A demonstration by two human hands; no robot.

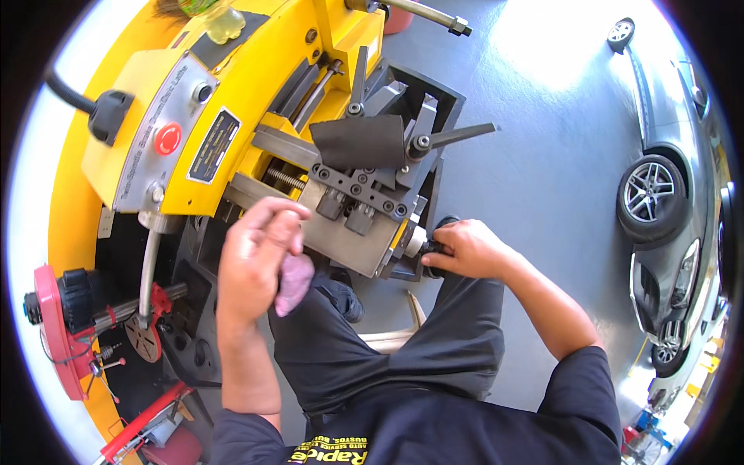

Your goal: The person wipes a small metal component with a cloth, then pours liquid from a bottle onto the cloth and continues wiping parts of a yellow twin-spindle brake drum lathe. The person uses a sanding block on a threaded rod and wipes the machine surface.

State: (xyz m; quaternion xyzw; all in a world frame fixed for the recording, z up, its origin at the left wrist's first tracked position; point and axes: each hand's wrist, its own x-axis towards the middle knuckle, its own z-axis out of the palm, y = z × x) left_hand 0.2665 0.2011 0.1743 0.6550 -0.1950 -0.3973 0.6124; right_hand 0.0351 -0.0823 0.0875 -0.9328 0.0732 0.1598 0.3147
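My left hand [260,252] is raised beside the grey cross slide [349,240] of a yellow brake lathe [267,74]. Its fingers are curled, and a crumpled pinkish-purple rag [294,284] hangs from the palm. On the right, my right hand [470,248] is closed over a black handwheel [443,236] at the slide's end; the hand covers most of the wheel. Between my hands and the machine's far side stands a black tool holder [360,190] with bolts and two knurled knobs. A dark flap [360,142] covers part of it.
Clamp levers [465,136] stick out to the right of the tool holder. A red stop button [167,139] sits on the control panel. At lower left is a red drill press [58,329]. A grey car [659,194] is parked at right, and a pale stool [387,339] shows between my legs.
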